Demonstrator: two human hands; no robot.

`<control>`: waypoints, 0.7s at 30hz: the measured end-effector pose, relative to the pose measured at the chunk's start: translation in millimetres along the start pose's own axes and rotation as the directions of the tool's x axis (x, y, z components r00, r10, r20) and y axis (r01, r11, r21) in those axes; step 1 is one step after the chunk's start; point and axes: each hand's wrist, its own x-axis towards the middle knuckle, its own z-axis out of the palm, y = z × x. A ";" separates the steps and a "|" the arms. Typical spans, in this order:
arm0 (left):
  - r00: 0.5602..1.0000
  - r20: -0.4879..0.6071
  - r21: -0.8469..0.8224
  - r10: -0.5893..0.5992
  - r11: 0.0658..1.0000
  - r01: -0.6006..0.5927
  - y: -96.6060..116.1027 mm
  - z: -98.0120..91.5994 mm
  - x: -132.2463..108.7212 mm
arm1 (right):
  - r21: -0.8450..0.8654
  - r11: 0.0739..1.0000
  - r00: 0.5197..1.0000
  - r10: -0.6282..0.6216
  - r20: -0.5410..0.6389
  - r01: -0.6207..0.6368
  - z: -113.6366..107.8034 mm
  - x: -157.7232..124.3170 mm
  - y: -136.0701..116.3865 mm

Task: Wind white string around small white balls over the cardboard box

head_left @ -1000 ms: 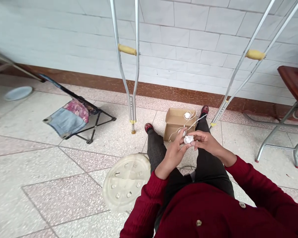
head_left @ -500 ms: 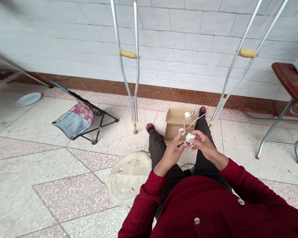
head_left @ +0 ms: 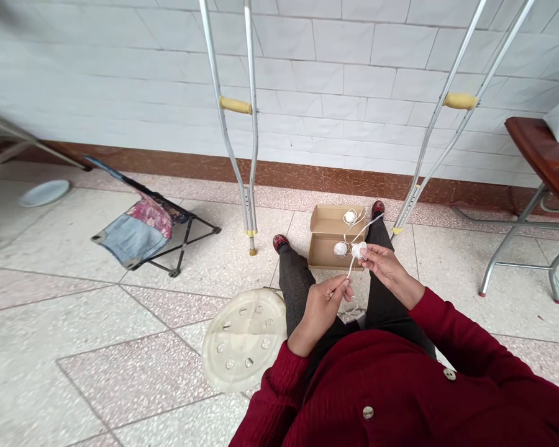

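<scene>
My right hand (head_left: 386, 267) is closed on a small ball of white cord (head_left: 358, 250), held by its side. A short length of that cord (head_left: 351, 267) runs down from the ball to my left hand (head_left: 326, 304), whose thumb and fingers pinch it. Behind and below is an open cardboard box (head_left: 320, 249) on the floor between my feet. A second white ball (head_left: 340, 249) rests in its near half, and a third white ball (head_left: 350, 216) lies in the raised lid. Loose white strands trail between them and over the box's right edge.
A round beige plastic stool (head_left: 242, 338) stands by my left leg. Two crutches (head_left: 246, 186) (head_left: 414, 192) lean on the tiled wall. A folding chair (head_left: 144, 223) and pale basin (head_left: 45, 192) are at left, a brown table (head_left: 540, 149) at right.
My left hand has moved down and left, away from the ball, drawing out a stretch of cord. My right hand keeps the ball, and the ball in the box now shows fully.
</scene>
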 end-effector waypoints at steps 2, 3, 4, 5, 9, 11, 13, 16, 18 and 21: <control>1.000 0.010 -0.010 -0.022 1.000 0.022 -8.9 2.6 -1.5 | 0.020 1.000 1.000 0.021 -0.008 -0.021 2.4 2.0 1.8; 0.999 0.023 -0.017 -0.038 0.999 0.039 -14.9 4.6 -1.6 | 0.029 0.999 0.999 0.032 0.001 -0.032 3.9 2.4 2.4; 0.998 0.039 -0.026 -0.052 0.998 0.053 -21.3 6.9 -1.5 | 0.034 0.999 0.999 0.040 0.018 -0.040 5.3 2.4 2.5; 0.997 0.054 -0.030 -0.061 0.998 0.062 -27.6 9.5 -1.2 | 0.033 0.998 0.998 0.044 0.038 -0.045 6.4 2.0 2.4; 0.995 0.087 0.038 -0.049 0.998 0.045 -45.4 17.7 4.2 | 0.003 0.998 0.993 0.056 0.103 -0.057 7.7 -3.5 2.1; 0.996 0.075 0.088 -0.045 0.995 0.038 -48.5 18.5 10.1 | -0.007 0.996 0.987 0.088 0.135 -0.088 7.7 -7.0 2.9; 0.998 0.041 0.138 -0.046 0.990 0.040 -48.1 17.4 16.0 | -0.001 0.994 0.982 0.113 0.150 -0.114 7.8 -8.0 3.6; 0.999 0.031 0.145 -0.024 0.989 0.019 -41.7 14.5 17.7 | 0.024 0.997 0.993 0.072 0.095 -0.075 6.6 -1.5 2.4; 0.999 0.038 0.078 -0.013 0.997 0.010 -35.4 12.9 11.9 | 0.026 0.999 0.999 0.020 0.030 -0.021 4.2 6.3 0.6; 1.000 0.010 0.021 -0.024 1.000 0.024 -29.0 12.7 0.0 | -0.021 0.999 0.999 -0.031 -0.020 0.031 1.5 14.4 -1.0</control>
